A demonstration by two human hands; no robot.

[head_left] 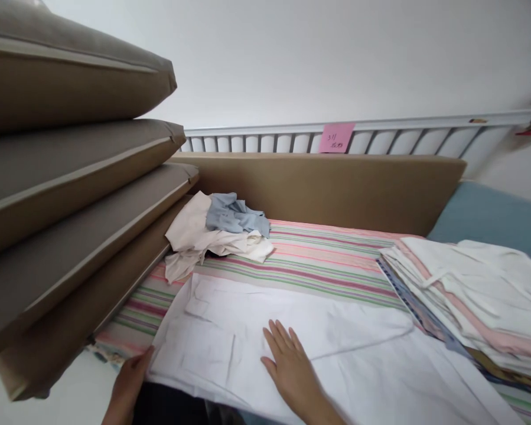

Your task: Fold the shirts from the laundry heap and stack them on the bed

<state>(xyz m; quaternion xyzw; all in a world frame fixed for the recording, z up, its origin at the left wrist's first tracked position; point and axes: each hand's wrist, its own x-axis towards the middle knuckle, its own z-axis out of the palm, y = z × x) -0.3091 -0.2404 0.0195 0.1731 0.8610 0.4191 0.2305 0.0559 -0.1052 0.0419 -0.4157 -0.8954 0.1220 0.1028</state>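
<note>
A white coat with stitched pockets lies spread over the striped sheet, and a folded sleeve shape shows toward its right part. At the near left edge of the coat, my left hand pinches the cloth between thumb and fingers. My right hand rests palm down on the middle of the coat, its fingers stretched out. Past the coat's far left corner lies a loose heap of clothes: a cream garment with a light blue garment on top.
A pile of folded clothes sits to the right on the striped sheet. Thick brown cushions are stacked high at the left. Behind stand a brown panel and a white railing with a pink note.
</note>
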